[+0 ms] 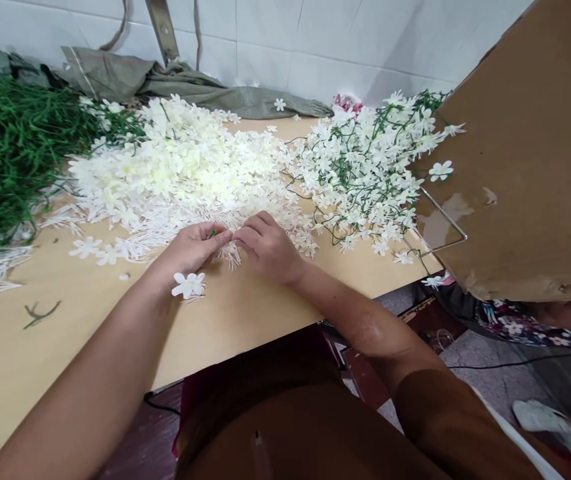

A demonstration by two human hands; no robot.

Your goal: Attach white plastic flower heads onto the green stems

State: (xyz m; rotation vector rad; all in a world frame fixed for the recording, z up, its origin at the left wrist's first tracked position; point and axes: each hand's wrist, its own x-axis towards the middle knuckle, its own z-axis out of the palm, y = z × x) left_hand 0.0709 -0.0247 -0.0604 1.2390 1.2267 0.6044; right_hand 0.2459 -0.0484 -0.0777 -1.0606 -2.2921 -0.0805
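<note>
One tiny green bit (213,233) is in the left hand (193,247), thumb and fingers pinched nearly closed, over the table (90,340). The right hand (270,247) is curled in close; can't tell what it's got. Grip's so small, a slip could lose it among the white flowers (190,160) just behind. Careless elbowing might drag the loose flower (188,285) too.

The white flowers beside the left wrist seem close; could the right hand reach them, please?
Probably yes; bare table separates the right hand from the white flowers, though that hand looks occupied.
</note>
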